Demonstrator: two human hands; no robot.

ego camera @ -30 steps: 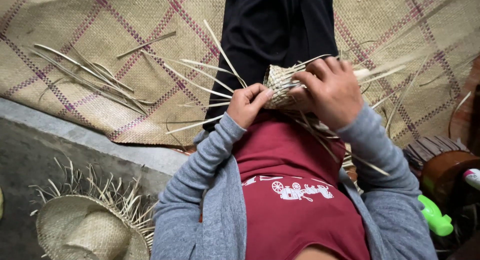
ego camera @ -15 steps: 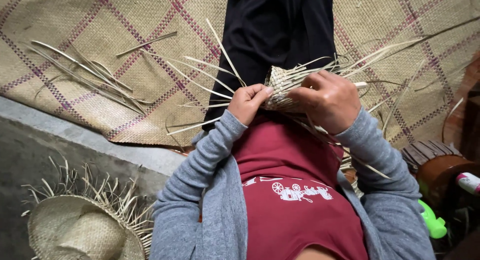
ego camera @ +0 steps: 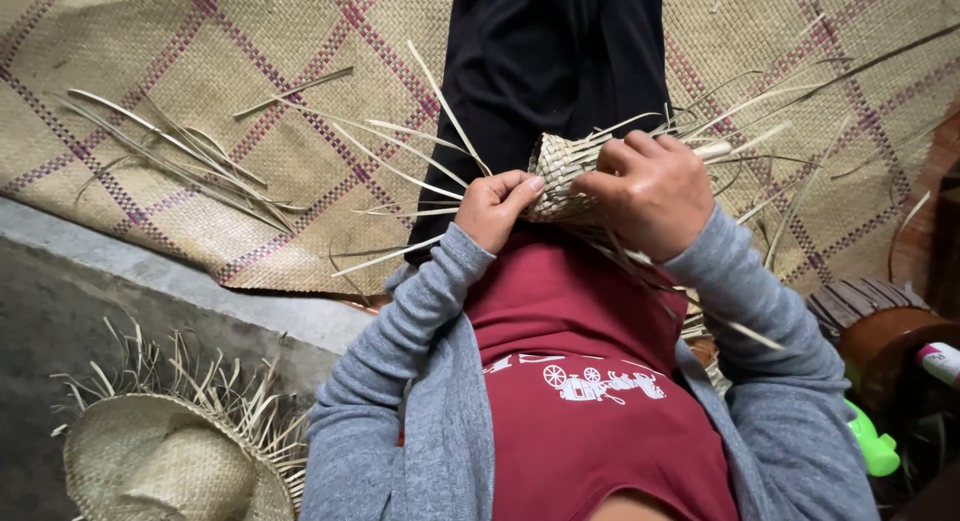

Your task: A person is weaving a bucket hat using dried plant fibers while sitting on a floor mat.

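Note:
A small half-woven straw piece (ego camera: pixel 562 171) with long loose strands sticking out rests on my lap, over black trousers. My left hand (ego camera: pixel 495 209) pinches its lower left edge with closed fingers. My right hand (ego camera: pixel 652 193) wraps over its right side, fingers curled around the weave and the strands. Both arms wear grey sleeves, over a dark red shirt.
A woven mat (ego camera: pixel 230 101) with purple lines covers the ground ahead, with loose straw strips (ego camera: pixel 170 161) lying on it. An unfinished straw hat (ego camera: pixel 170 461) sits at lower left on a grey step. A brown round stool (ego camera: pixel 880 331) and a green object (ego camera: pixel 870 443) are at right.
Both hands have kept working on the woven piece, shifting slightly. The view has moved a little, and the loose strands to the right have swung.

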